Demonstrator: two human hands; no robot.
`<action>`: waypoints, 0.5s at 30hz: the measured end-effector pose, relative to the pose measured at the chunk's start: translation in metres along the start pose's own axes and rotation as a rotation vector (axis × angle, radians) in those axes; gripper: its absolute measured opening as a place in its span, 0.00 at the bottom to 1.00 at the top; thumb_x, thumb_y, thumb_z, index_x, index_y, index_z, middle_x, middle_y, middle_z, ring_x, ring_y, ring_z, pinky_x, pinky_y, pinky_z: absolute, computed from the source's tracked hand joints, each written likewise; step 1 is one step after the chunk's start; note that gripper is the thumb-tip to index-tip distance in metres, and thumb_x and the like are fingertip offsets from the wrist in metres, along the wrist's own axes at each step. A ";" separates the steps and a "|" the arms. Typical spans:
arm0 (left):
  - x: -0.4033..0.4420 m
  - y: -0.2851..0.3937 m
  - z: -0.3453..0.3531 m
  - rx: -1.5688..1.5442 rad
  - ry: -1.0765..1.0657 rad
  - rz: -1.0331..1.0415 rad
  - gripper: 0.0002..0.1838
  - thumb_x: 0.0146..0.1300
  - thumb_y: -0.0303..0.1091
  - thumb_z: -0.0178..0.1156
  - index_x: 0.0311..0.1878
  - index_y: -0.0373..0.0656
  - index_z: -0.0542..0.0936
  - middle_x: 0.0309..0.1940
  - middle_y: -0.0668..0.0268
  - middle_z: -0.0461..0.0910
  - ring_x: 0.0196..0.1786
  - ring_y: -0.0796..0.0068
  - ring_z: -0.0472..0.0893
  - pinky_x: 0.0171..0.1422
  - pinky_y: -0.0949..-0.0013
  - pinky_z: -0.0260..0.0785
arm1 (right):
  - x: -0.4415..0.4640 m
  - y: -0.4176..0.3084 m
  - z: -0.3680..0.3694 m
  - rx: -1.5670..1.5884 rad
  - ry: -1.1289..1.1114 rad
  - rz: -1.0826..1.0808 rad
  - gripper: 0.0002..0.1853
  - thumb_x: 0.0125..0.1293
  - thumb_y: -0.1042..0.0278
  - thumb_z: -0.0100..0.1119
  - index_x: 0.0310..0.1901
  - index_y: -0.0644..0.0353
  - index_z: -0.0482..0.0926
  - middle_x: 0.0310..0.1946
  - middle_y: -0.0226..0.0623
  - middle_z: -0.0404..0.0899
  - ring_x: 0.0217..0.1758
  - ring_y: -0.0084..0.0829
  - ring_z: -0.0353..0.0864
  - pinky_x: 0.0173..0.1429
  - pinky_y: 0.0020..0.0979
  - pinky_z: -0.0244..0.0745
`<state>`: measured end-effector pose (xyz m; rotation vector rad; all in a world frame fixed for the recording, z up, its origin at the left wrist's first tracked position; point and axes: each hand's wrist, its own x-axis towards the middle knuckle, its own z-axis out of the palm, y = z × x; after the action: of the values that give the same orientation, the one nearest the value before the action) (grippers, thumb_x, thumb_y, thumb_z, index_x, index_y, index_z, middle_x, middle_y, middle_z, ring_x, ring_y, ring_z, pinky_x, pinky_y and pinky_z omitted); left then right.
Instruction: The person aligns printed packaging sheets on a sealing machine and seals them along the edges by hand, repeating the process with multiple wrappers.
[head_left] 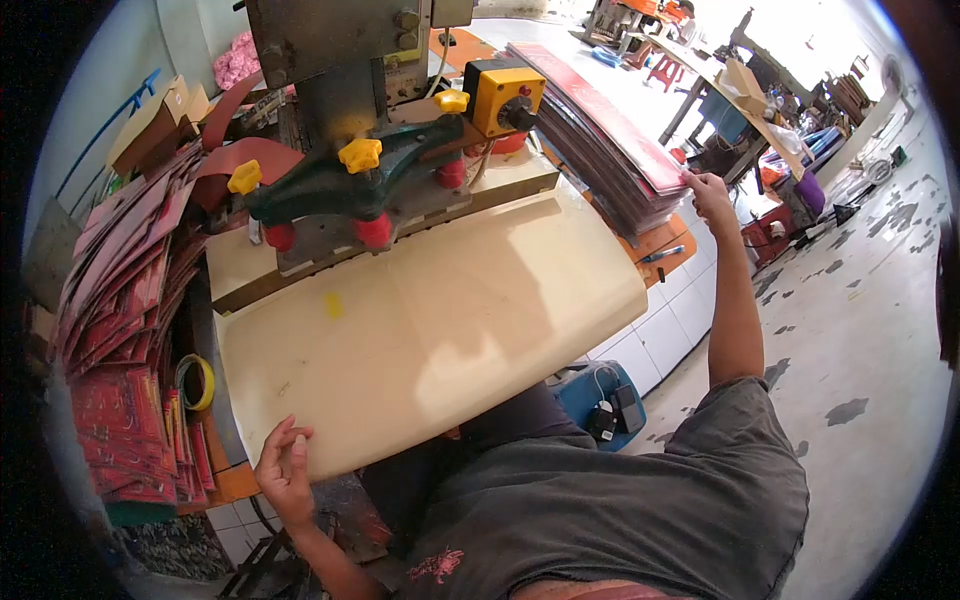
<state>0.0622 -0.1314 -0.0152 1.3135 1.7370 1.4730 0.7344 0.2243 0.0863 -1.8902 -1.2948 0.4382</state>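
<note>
At the upper right, my right hand [712, 203] is closed on the near corner of the top red sheet [630, 125], which lies on a tall stack of sheets [600, 165]. My left hand [285, 472] is at the near left edge of the cream worktable [370, 370], its fingers apart and nothing in them. A press machine [318, 75] stands over the table's far side. Its dark head bears yellow knobs [361, 155] and red feet [373, 230]. A yellow control box [505, 100] with a black dial is fixed beside it.
Piles of red printed pieces [125, 400] crowd the left side, with a yellow tape roll [197, 383] beside them. A blue pen [662, 254] lies below the sheet stack. A blue bin [575, 400] holding black adapters stands under the table's right edge. Cluttered workbenches [740, 90] stand behind.
</note>
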 end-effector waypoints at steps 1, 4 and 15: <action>0.000 0.000 0.000 -0.018 -0.002 -0.024 0.17 0.72 0.31 0.62 0.60 0.33 0.81 0.41 0.62 0.87 0.49 0.74 0.82 0.66 0.62 0.70 | 0.002 -0.002 -0.003 -0.038 -0.014 -0.010 0.24 0.69 0.45 0.66 0.39 0.63 0.78 0.23 0.30 0.75 0.18 0.20 0.72 0.20 0.25 0.63; -0.001 0.000 -0.003 -0.005 -0.025 -0.040 0.18 0.73 0.31 0.61 0.62 0.34 0.80 0.43 0.62 0.86 0.50 0.73 0.82 0.65 0.65 0.71 | -0.002 -0.013 0.005 -0.047 -0.007 -0.047 0.23 0.71 0.46 0.63 0.39 0.64 0.78 0.23 0.32 0.77 0.19 0.21 0.75 0.20 0.25 0.66; 0.000 0.007 0.003 0.020 -0.035 -0.050 0.19 0.73 0.32 0.61 0.63 0.35 0.79 0.45 0.62 0.86 0.51 0.74 0.82 0.62 0.67 0.71 | -0.001 -0.020 0.004 0.837 0.068 -0.017 0.12 0.73 0.55 0.66 0.43 0.56 0.82 0.28 0.23 0.81 0.27 0.17 0.79 0.23 0.19 0.70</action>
<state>0.0672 -0.1309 -0.0093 1.2890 1.7535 1.4012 0.7190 0.2283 0.0992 -1.1709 -0.8732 0.7570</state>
